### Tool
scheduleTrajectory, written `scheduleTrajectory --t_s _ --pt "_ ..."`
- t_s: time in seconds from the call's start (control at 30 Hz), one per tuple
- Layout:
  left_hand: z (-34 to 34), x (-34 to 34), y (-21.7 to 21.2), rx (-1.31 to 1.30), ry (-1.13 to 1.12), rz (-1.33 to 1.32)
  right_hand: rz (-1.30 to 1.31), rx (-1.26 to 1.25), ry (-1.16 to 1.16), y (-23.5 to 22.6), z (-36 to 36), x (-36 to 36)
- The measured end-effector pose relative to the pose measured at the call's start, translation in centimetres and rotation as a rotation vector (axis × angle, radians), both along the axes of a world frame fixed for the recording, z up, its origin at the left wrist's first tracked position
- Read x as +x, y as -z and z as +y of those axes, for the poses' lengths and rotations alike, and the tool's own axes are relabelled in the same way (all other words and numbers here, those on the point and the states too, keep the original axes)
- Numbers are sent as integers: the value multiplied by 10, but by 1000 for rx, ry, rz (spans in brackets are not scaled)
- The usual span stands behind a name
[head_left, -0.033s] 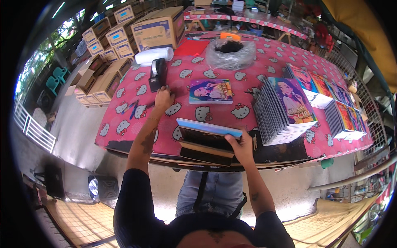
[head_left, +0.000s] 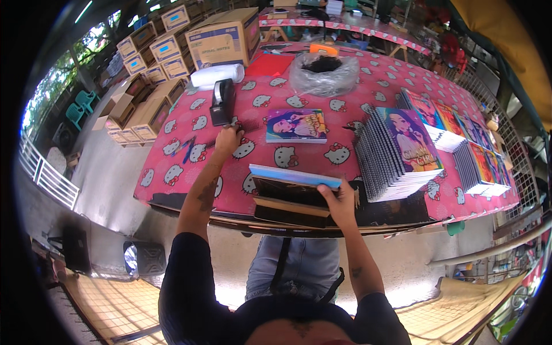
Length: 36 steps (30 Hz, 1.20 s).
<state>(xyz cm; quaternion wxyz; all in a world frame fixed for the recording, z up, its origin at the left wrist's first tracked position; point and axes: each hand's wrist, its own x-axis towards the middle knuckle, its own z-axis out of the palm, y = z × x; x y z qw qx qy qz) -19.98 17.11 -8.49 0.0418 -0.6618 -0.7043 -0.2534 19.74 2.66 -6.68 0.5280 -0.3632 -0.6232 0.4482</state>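
Note:
My right hand is shut on a stack of notebooks with a blue top cover. The stack stands on edge at the near rim of the pink patterned table. My left hand reaches further onto the table with its fingers curled around the end of a thin black binding coil. It is just below a black tape dispenser. A single notebook with a colourful cover lies flat between my hands, a little further back.
Stacks of spiral notebooks fill the right side, with more stacks beyond. At the back are a clear plastic bag of dark items, a white roll and cardboard boxes. More boxes stand on the floor at the left.

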Motion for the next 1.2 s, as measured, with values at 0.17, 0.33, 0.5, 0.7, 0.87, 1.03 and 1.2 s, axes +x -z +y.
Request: scheduleTrajectory --t_s 0.17,0.33,0.5,0.7,0.87,1.03,1.2 --pt "-15 -7 16 288 39 157 121 61 39 2 4 8" --pt "-31 10 -14 329 91 217 161 62 58 -3 11 25" --pt "-52 -2 0 321 230 338 183 31 17 0 11 23" --pt "-69 17 -12 384 300 99 -33 309 370 -33 5 14" --pt "-86 50 -47 580 189 -193 -720 834 286 -98 -22 -29" --pt "-164 108 -93 317 297 -485 -780 692 117 -94 4 -80" --pt "-200 130 -95 422 362 -504 -664 688 94 -83 16 -88"
